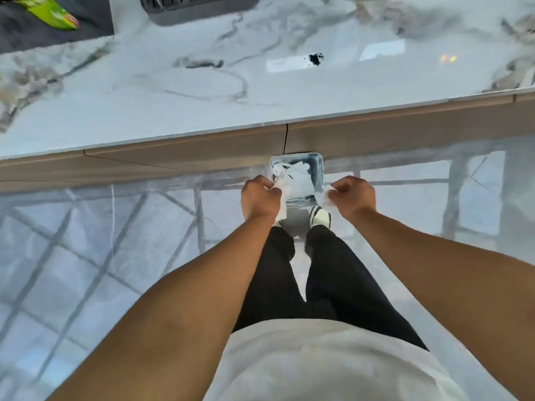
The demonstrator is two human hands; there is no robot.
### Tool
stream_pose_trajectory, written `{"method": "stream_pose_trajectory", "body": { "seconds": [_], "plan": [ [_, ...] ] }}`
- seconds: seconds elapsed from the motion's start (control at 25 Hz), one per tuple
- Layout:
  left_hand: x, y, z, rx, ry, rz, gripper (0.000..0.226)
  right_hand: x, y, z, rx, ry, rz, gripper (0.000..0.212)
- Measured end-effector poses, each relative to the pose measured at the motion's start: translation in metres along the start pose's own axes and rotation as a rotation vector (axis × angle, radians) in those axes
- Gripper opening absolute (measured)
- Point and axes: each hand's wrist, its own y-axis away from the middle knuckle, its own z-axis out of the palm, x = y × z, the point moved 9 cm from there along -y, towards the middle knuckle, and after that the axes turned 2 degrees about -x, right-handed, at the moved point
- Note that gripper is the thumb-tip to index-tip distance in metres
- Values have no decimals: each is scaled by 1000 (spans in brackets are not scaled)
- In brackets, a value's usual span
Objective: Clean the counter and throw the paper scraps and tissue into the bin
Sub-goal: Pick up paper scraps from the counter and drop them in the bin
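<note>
A small square bin (319, 169) with a pale liner stands on the floor against the counter front, with white paper lying inside it. My left hand (259, 198) is over the bin's left edge, its fingers closed on a white piece of tissue or paper (282, 204) that hangs down. At the bin's right edge my right hand (354, 196) is closed on another crumpled white piece (327, 198). The marble counter (202, 111) fills the top of the view, and a small dark patch of crumbs (315, 58) lies on it.
A grey rack or tray (199, 7) sits at the counter's back edge. A green object (53, 13) lies on a dark mat (92, 27) at the top left. My feet (320, 219) stand just in front of the bin on a glossy tiled floor (86, 256).
</note>
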Motion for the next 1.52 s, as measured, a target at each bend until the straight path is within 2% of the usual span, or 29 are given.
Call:
{"method": "stream_pose_trajectory", "body": {
  "seconds": [0.12, 0.32, 0.72, 0.96, 1.12, 1.32, 1.52],
  "plan": [
    [-8, -28, 33, -4, -27, -4, 18, 18, -40, 26, -25, -64, 57, 12],
    [-30, -90, 99, 2, -60, -25, 17, 41, -122, 70, 7, -127, 46, 11],
    [-69, -180, 172, 33, -31, -77, 7, 60, -224, 142, -65, -10, -35, 9],
    [-88, -198, 197, 30, -104, -109, 16, 67, -241, 175, -123, 122, -159, 12],
    [-90, -199, 199, 15, -84, -121, 14, 68, -243, 175, -152, 175, -198, 27],
    [-76, -176, 182, -4, -80, -107, 25, 61, -224, 150, -167, 123, -202, 44],
    [-47, -129, 145, -35, -62, -90, 26, 46, -183, 110, -233, 81, -197, 40]
  ]
}}
